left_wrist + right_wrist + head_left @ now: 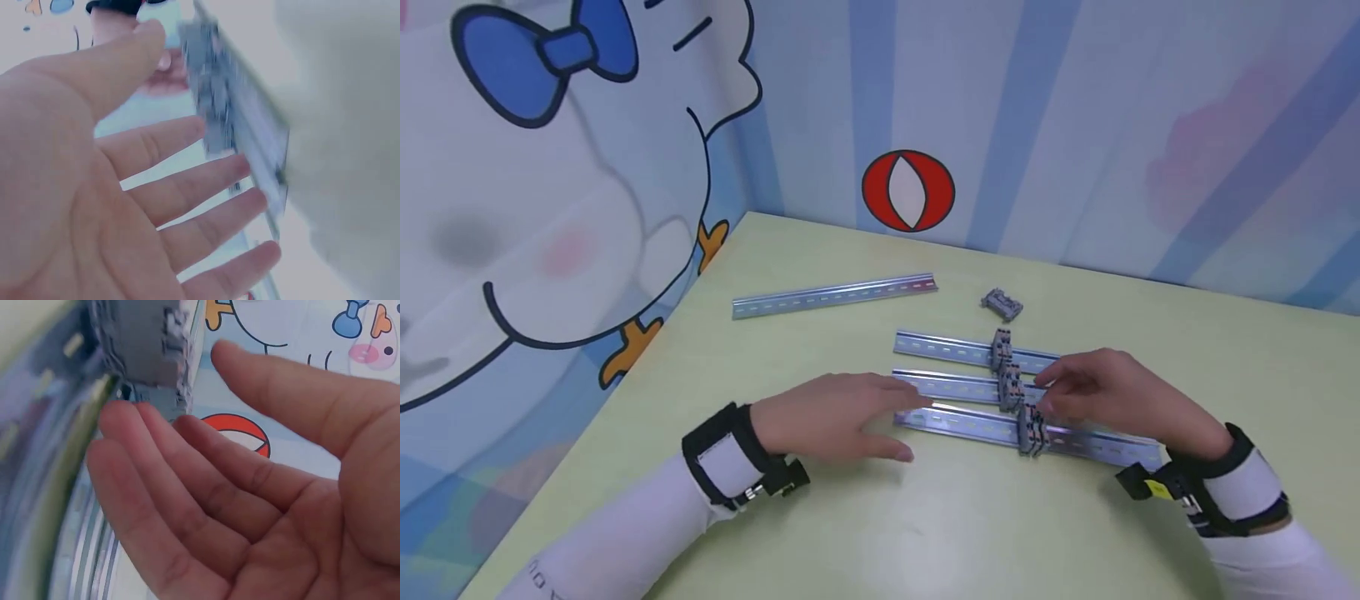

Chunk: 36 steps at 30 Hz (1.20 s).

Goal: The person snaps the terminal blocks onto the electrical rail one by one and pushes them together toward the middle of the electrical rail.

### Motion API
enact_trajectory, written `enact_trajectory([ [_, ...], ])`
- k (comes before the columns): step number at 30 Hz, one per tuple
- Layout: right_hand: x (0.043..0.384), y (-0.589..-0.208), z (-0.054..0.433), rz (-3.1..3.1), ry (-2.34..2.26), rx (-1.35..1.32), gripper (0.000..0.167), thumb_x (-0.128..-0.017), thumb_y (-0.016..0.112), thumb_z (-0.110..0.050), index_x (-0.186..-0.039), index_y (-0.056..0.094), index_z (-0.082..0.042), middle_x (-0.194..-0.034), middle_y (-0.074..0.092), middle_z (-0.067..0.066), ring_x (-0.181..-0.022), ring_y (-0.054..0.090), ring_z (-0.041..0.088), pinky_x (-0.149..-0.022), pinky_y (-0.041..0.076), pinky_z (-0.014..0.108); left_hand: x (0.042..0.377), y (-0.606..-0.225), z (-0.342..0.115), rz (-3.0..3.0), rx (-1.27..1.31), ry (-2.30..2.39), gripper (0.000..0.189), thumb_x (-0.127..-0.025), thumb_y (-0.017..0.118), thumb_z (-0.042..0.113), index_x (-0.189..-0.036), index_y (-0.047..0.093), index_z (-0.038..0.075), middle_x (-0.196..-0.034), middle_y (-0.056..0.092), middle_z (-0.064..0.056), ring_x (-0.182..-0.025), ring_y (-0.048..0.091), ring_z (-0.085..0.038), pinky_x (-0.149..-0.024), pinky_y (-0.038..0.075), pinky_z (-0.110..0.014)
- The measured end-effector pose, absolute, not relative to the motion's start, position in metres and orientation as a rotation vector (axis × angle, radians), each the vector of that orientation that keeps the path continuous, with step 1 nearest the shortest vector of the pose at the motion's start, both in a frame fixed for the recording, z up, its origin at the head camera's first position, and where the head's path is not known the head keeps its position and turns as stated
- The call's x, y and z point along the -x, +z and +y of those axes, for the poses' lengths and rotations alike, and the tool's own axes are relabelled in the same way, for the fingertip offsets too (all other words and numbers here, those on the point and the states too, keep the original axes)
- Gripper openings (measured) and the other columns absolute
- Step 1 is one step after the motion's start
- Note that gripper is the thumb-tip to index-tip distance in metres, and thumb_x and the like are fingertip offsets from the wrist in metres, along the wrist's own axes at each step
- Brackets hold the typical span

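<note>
Three slotted metal DIN rails lie side by side: a near rail (970, 423), a middle rail (951, 386) and a far rail (943, 346). Grey terminal blocks sit on each one: near blocks (1032, 431), middle blocks (1011, 388) and far blocks (1001, 350). My left hand (846, 417) is held by the rails' left ends, its fingers extended and spread in the left wrist view, with nothing in them. Just right of the blocks is my right hand (1108, 392), fingers loosely bent, palm bare. Whether its fingertips touch a block (140, 344) I cannot tell.
A separate DIN rail (835, 296) lies farther back on the pale yellow table (925, 533). Behind the three rails is a loose grey terminal block (1002, 305). Walls with cartoon pictures, among them a red and white oval (874, 190), border the table's back and left sides.
</note>
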State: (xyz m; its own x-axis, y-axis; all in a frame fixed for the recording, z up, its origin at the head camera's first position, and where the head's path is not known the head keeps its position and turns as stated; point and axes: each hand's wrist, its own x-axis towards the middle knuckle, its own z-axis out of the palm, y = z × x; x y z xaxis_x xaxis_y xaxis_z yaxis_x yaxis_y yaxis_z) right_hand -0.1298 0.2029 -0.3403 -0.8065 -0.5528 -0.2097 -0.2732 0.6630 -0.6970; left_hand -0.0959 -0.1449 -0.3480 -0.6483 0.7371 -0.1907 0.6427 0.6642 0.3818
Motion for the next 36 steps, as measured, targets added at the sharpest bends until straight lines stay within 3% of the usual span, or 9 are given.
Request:
enact_trajectory([
  [5,0.154,-0.341,0.182,2.674,-0.84,0.688,0.027,-0.092,0.067,-0.021,-0.111,0.068,-0.002,-0.092,0.072,0.001,-0.079,0.067,0.015,-0.068,0.056,0.03,0.12,-0.342,-0.172,2.731,-0.881,0.43,0.059,-0.09,0.062,0.055,-0.141,0.054,0.026,-0.139,0.057,0.006,-0.13,0.051,-0.015,-0.105,0.044,-0.04],
  [12,0.197,-0.331,0.14,2.836,-0.669,0.742,0.023,-0.089,0.071,-0.017,-0.105,0.071,0.0,-0.089,0.071,0.008,-0.08,0.065,0.019,-0.071,0.055,0.037,0.16,-0.348,-0.224,2.922,-0.518,0.549,0.055,-0.09,0.067,0.046,-0.134,0.06,0.016,-0.135,0.059,-0.005,-0.12,0.055,-0.023,-0.1,0.047,-0.047],
  [15,0.212,-0.327,0.119,2.901,-0.54,0.732,0.026,-0.088,0.07,-0.014,-0.107,0.07,0.004,-0.093,0.07,0.015,-0.081,0.064,0.024,-0.073,0.054,0.041,0.173,-0.355,-0.248,2.952,-0.403,0.635,0.053,-0.09,0.068,0.041,-0.133,0.06,0.01,-0.131,0.06,-0.01,-0.11,0.057,-0.026,-0.091,0.05,-0.046],
  [22,0.244,-0.336,0.079,2.872,-0.272,0.701,0.036,-0.088,0.07,-0.016,-0.116,0.066,0.006,-0.117,0.067,0.021,-0.105,0.063,0.033,-0.091,0.051,0.046,0.192,-0.371,-0.287,3.011,-0.235,0.648,0.054,-0.089,0.07,0.035,-0.132,0.059,0.002,-0.132,0.059,-0.019,-0.096,0.057,-0.028,-0.074,0.048,-0.039],
  [27,0.27,-0.35,0.064,2.806,-0.267,0.718,0.047,-0.093,0.065,-0.021,-0.128,0.056,0.009,-0.124,0.062,0.023,-0.111,0.056,0.033,-0.1,0.046,0.046,0.197,-0.373,-0.297,2.996,-0.172,0.649,0.057,-0.087,0.073,0.033,-0.132,0.059,0.0,-0.132,0.058,-0.023,-0.085,0.056,-0.026,-0.061,0.042,-0.032],
  [31,0.287,-0.359,0.061,2.802,-0.253,0.68,0.048,-0.096,0.059,-0.019,-0.135,0.05,0.009,-0.132,0.056,0.025,-0.118,0.051,0.035,-0.106,0.041,0.047,0.198,-0.373,-0.296,2.987,-0.12,0.676,0.054,-0.085,0.075,0.03,-0.129,0.062,0.001,-0.127,0.06,-0.023,-0.089,0.056,-0.027,-0.065,0.045,-0.033],
  [33,0.294,-0.365,0.062,2.817,-0.257,0.657,0.043,-0.096,0.058,-0.017,-0.131,0.055,0.007,-0.129,0.059,0.023,-0.114,0.052,0.034,-0.102,0.044,0.046,0.198,-0.373,-0.295,2.982,-0.105,0.69,0.051,-0.085,0.076,0.028,-0.126,0.064,0.001,-0.12,0.063,-0.022,-0.092,0.056,-0.028,-0.069,0.046,-0.034],
  [36,0.3,-0.367,0.065,2.832,-0.29,0.601,0.034,-0.095,0.06,-0.016,-0.122,0.065,0.004,-0.122,0.064,0.019,-0.105,0.056,0.031,-0.094,0.048,0.044,0.198,-0.372,-0.291,2.976,-0.097,0.708,0.046,-0.085,0.076,0.026,-0.122,0.066,0.002,-0.106,0.064,-0.019,-0.085,0.054,-0.027,-0.066,0.044,-0.033],
])
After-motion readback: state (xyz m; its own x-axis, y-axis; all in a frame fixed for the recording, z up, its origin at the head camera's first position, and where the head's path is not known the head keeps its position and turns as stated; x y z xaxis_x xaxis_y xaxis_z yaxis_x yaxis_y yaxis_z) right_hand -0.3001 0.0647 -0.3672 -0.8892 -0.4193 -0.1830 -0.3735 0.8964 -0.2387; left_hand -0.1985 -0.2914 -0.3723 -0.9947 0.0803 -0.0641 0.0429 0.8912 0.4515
